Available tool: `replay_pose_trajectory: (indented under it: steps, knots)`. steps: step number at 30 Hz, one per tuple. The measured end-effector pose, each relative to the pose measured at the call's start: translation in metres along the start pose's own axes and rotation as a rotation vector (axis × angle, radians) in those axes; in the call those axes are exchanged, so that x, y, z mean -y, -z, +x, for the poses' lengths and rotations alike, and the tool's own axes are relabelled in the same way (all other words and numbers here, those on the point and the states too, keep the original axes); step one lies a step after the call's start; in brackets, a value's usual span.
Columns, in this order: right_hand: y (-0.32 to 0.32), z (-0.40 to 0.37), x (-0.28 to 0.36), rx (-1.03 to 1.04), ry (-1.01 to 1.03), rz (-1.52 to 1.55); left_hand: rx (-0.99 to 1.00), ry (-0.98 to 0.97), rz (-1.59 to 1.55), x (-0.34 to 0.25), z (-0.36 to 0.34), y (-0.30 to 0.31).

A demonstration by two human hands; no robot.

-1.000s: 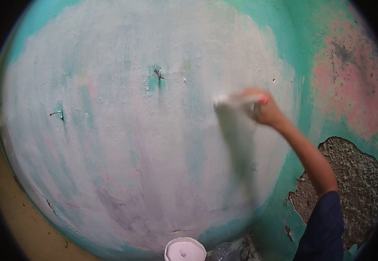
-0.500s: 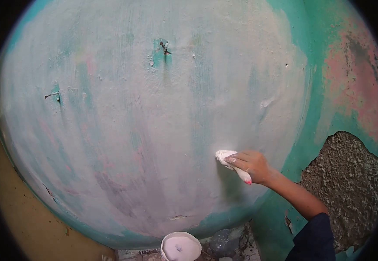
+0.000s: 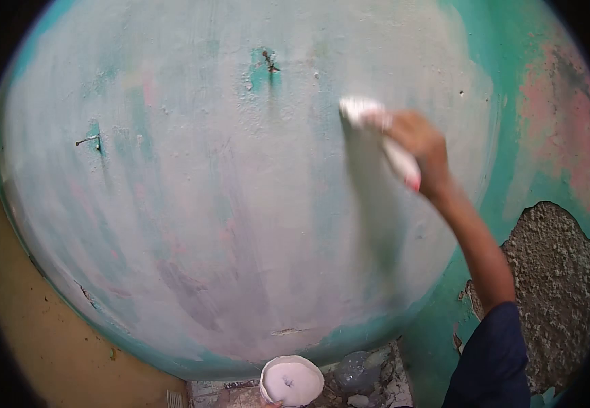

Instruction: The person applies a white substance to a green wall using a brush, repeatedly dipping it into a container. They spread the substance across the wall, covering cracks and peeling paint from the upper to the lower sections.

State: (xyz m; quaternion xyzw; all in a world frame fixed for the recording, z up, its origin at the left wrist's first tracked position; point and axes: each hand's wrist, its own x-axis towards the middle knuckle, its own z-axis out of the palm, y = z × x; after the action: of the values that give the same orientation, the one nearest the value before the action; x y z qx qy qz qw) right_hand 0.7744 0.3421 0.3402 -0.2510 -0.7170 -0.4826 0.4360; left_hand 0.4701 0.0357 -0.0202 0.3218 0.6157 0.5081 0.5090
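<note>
My right hand (image 3: 414, 143) is wrapped round a white paintbrush (image 3: 401, 162) with a red handle tip. The bristles (image 3: 357, 109) touch or nearly touch the wall (image 3: 193, 190), which is streaked with whitish paint over turquoise. Motion blurs both hand and brush. At the bottom edge, a bucket of white paint (image 3: 295, 382) stands out; a fingertip of my left hand (image 3: 273, 404) shows at its rim, closed on it, while the rest of that hand lies out of frame.
Two rusty metal hooks, an upper one (image 3: 270, 60) and a left one (image 3: 90, 141), stick out of the wall. A rough patch of bare plaster (image 3: 557, 285) is on the right-hand wall. Beside the bucket sit a dark translucent round object (image 3: 356, 370) and rubble.
My right hand has swept the brush up the wall and slightly right. The view has shifted a little, and a left fingertip now shows at the bucket rim.
</note>
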Motion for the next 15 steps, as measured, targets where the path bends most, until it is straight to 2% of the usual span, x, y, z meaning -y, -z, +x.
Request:
replay_pose_trajectory:
  steps: [2, 5, 6, 7, 10, 12, 14, 15]
  knots:
    - [-0.003, -0.045, 0.039, 0.059, 0.014, 0.066, 0.007, -0.083, 0.052, -0.003, -0.007, 0.0]
    - [-0.009, -0.117, 0.085, 0.169, 0.018, 0.197, 0.003, -0.074, 0.021, -0.02, -0.013, 0.001]
    - [-0.007, -0.137, 0.094, 0.27, 0.0, 0.281, -0.003, -0.07, 0.018, -0.013, -0.012, 0.004]
    - [-0.008, -0.15, 0.101, 0.271, 0.003, 0.286, 0.006, -0.107, -0.051, -0.001, -0.008, 0.008]
    - [-0.007, -0.158, 0.095, 0.51, -0.111, 0.541, 0.034, -0.12, -0.123, 0.001, -0.004, 0.014]
    - [-0.016, -0.127, 0.071, 0.428, -0.09, 0.451, 0.048, -0.094, -0.118, -0.007, -0.005, 0.013]
    - [-0.001, -0.044, 0.052, 0.206, -0.038, 0.371, -0.022, -0.114, -0.14, -0.015, -0.008, 0.008]
    - [-0.011, -0.028, 0.032, 0.115, -0.029, 0.276, -0.023, -0.114, -0.137, -0.02, -0.008, 0.007]
